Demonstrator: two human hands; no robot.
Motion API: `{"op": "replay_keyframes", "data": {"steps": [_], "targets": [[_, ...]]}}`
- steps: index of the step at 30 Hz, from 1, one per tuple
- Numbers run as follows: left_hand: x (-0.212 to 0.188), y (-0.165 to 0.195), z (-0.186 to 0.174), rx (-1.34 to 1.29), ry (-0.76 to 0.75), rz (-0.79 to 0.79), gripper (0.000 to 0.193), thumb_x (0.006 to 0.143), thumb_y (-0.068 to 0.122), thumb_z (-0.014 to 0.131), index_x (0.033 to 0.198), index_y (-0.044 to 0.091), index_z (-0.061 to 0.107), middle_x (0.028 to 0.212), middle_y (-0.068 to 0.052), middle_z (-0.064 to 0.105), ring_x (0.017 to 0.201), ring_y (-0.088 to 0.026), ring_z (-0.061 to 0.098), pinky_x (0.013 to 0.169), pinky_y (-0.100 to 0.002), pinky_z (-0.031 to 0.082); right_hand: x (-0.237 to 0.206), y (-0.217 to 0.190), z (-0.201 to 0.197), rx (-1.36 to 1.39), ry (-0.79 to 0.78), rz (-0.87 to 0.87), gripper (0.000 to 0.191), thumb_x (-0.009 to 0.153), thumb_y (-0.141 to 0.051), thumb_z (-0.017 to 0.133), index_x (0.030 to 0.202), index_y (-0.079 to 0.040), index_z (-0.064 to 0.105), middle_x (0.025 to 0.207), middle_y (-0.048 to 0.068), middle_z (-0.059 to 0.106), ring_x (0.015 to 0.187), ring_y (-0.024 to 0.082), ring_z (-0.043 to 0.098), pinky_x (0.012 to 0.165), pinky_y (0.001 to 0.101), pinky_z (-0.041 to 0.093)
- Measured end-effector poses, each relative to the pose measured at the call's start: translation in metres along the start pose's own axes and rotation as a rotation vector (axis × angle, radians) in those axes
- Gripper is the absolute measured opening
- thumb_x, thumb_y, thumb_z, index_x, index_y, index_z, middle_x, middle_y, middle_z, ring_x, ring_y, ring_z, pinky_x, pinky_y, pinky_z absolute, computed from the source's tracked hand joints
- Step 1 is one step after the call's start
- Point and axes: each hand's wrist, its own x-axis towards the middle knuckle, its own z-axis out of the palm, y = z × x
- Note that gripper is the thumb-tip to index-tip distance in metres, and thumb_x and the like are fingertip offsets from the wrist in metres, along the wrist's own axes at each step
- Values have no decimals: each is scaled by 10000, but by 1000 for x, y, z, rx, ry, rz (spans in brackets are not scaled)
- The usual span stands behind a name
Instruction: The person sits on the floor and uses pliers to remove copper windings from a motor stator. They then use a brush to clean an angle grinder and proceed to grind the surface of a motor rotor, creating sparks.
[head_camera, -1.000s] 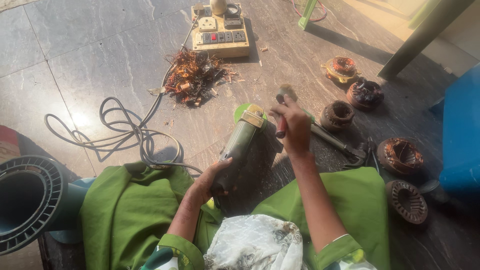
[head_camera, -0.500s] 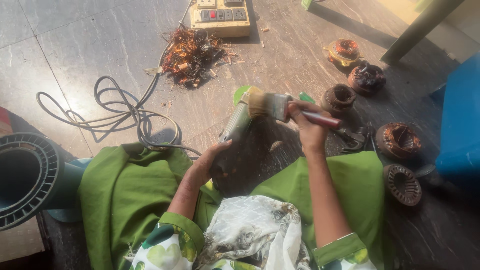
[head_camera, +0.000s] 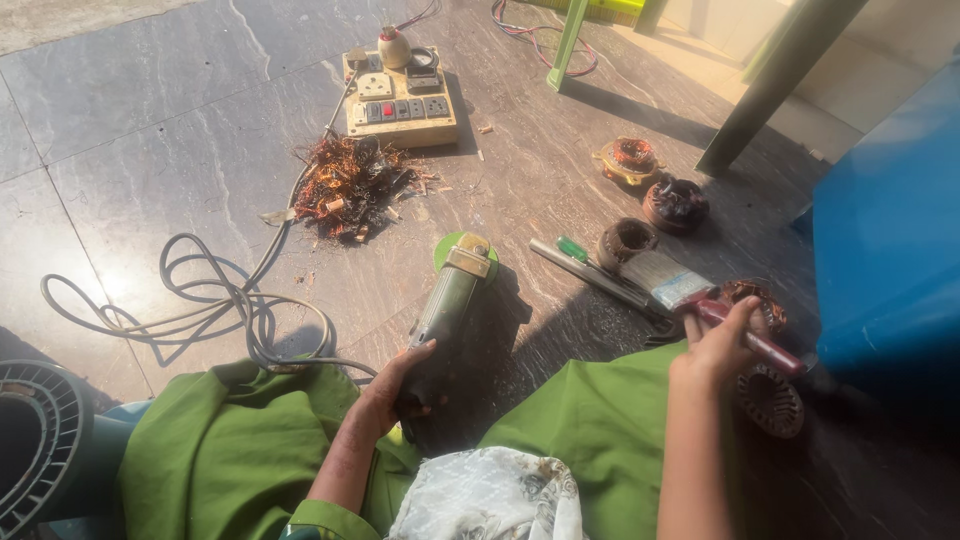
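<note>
My left hand (head_camera: 398, 383) grips the rear of a green angle grinder (head_camera: 450, 298) that lies on the stone floor between my knees, its head pointing away from me. My right hand (head_camera: 717, 343) is closed on the red handle of a flat paint brush (head_camera: 668, 282), held low at the right, bristles pointing left, just above the floor. The brush sits near a dark motor stator (head_camera: 627, 241) and a long screwdriver (head_camera: 600, 276). Green trousers (head_camera: 240, 440) cover both legs.
A heap of copper wire scrap (head_camera: 348, 188) lies ahead, behind it a switch-and-socket board (head_camera: 398, 98). A grey cable (head_camera: 200, 300) coils at left. More motor windings (head_camera: 676, 204) and a toothed core (head_camera: 770, 400) lie right, by a blue surface (head_camera: 890, 250). A fan housing (head_camera: 35, 440) sits bottom left.
My right hand has swung from the grinder's head out to the right and lower, carrying the brush. The grinder, earlier lifted, now rests flatter on the floor in my left hand.
</note>
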Motion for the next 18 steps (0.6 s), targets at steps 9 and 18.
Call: {"op": "replay_keyframes", "data": {"steps": [9,18], "targets": [[1,-2,-3,-19,3,0,676,769,575,699,1310,188,583,992,-67,753,727,-191,721,517,-286,550,48,-2,-11,724,-64,172,721,958,-487,661,1389,55,457,1382,227,553,1310,350,616,1061,461,567],[2,-4,-5,-1,16,10,689,762,573,686,1323,189,573,981,-87,777,698,-203,726,510,-293,559,-4,40,59,-799,-468,-105,498,873,-224,769,1308,-54,596,1359,144,564,1277,288,582,1086,426,484]]}}
